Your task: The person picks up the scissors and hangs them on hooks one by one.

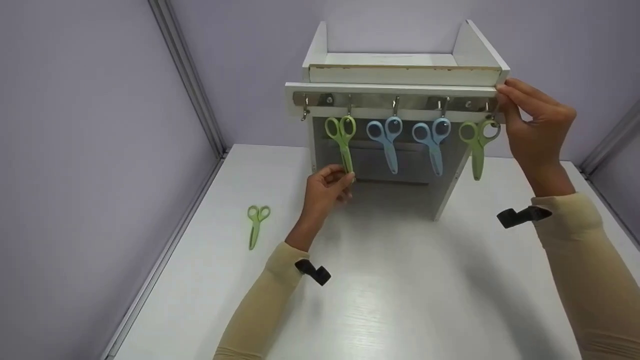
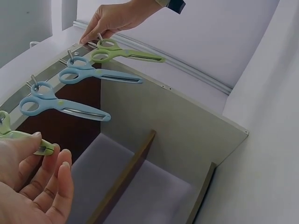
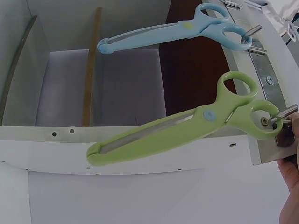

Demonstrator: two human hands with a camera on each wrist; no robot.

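Pinching the blade tip of a green scissors (image 1: 342, 142) hanging point-down, the left hand (image 1: 325, 192) grips; the right hand (image 1: 535, 127) seemingly pinches the rack (image 1: 395, 90) end. Three green, two blue.

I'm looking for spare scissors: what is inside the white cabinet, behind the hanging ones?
Inside the white cabinet only bare shelves and brown-edged dividers show behind the hanging scissors. No scissors lie there. The back wall and lower corners stay partly hidden.

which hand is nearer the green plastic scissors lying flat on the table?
Left. The left hand pinches a hanging pair just right of the green plastic scissors; the right hand is at the rack's far right end.
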